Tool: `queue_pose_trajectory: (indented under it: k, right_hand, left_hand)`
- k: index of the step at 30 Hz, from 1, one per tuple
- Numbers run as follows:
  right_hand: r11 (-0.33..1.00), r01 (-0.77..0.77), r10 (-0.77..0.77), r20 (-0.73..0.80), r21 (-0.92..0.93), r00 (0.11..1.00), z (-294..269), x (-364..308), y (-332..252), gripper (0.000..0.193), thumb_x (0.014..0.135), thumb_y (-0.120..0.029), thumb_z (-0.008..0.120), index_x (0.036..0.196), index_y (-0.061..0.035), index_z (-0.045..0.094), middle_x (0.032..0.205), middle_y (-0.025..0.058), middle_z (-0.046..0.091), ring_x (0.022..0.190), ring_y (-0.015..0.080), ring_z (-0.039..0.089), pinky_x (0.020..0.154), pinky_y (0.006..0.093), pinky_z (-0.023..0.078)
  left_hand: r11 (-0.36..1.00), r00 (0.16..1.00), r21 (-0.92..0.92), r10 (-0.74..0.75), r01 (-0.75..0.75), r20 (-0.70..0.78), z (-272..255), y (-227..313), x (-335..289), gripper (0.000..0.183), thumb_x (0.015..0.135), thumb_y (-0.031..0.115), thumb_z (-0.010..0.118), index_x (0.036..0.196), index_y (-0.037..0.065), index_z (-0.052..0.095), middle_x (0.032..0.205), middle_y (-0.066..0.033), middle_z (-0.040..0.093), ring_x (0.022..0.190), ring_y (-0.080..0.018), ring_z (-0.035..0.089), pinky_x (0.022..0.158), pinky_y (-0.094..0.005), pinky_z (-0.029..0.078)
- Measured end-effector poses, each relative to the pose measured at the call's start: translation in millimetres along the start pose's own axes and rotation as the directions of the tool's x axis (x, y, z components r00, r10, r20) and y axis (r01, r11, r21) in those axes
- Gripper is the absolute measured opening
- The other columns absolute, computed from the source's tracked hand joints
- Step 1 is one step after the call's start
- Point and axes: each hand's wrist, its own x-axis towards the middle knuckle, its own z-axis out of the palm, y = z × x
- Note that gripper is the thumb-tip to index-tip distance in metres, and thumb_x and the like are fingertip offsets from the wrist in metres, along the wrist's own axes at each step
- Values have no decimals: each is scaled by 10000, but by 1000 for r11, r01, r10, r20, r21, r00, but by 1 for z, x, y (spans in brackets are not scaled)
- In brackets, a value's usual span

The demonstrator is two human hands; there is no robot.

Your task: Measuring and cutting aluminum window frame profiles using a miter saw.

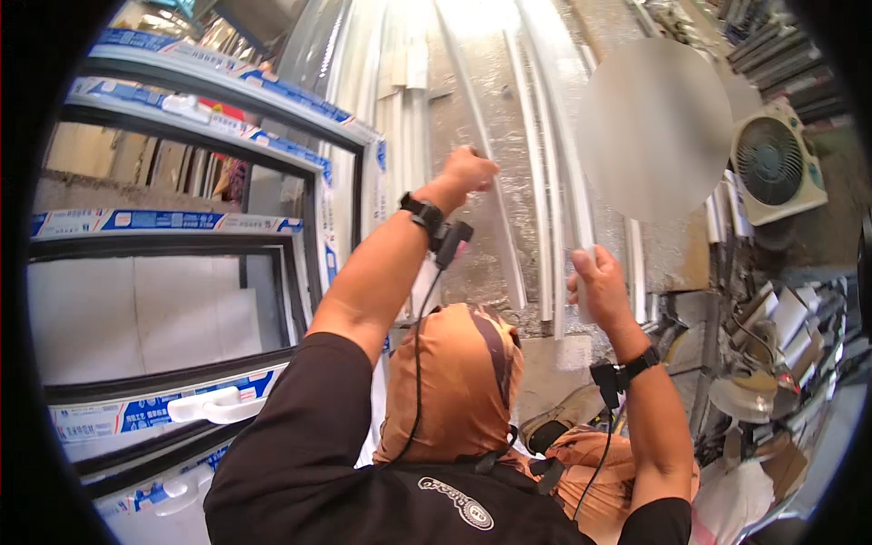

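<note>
My left hand (470,171) is closed on a long, narrow white strip (506,222), which runs away from me to the far end. To its right, my right hand (599,286) grips the near part of a long white profile (574,182), thumb on top. More white profiles (542,218) lie lengthwise between the two hands, roughly parallel. Underneath is a shiny, film-like surface (468,245). Both wrists carry black straps with small devices and cables.
Window frames (173,222) with blue-and-white film and white handles (218,405) stand at the left. A box fan (772,162) is at the right, above cluttered scraps (772,327). A blurred round patch hides an area beyond my right hand.
</note>
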Motion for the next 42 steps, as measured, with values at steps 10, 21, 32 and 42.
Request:
queue_pose_trajectory:
  k: [10, 21, 32, 42]
  right_hand:
    - [927, 207, -152, 191, -313, 970, 6, 36, 24, 249, 843, -155, 715, 987, -32, 554, 722, 60, 601, 549, 160, 574, 523, 326, 495]
    - [688, 583, -271, 592, -433, 759, 34, 55, 48, 191, 760, -119, 641, 926, -61, 568, 655, 174, 602, 628, 403, 625, 567, 436, 488]
    - [310, 863, -415, 760, -399, 501, 47, 8, 57, 256, 719, -201, 699, 871, -57, 552, 647, 170, 597, 653, 425, 620, 602, 495, 477]
    - [294, 883, -276, 852, -365, 444, 93, -5, 6, 285, 739, -190, 689, 929, -33, 547, 781, 222, 644, 802, 439, 640, 709, 519, 494]
  left_hand:
    - [934, 985, 319, -171, 160, 7, 17, -95, -4, 256, 752, 98, 754, 913, -81, 668, 836, -177, 698, 695, -222, 707, 618, -339, 588]
    - [905, 985, -392, 137, -168, -106, -71, -9, -138, 583, 864, 70, 583, 1412, 25, 389, 1135, -116, 616, 952, -194, 638, 776, -334, 541]
    - [-102, 529, 994, 845, 22, 75, -100, 120, -384, 737, 740, 156, 751, 1399, 69, 431, 1453, -235, 401, 1378, -413, 374, 1111, -625, 263]
    - [-369, 813, 927, 558, 64, 166, -197, 176, -474, 121, 785, 128, 680, 769, 141, 560, 728, -5, 518, 880, -209, 582, 1135, -576, 246]
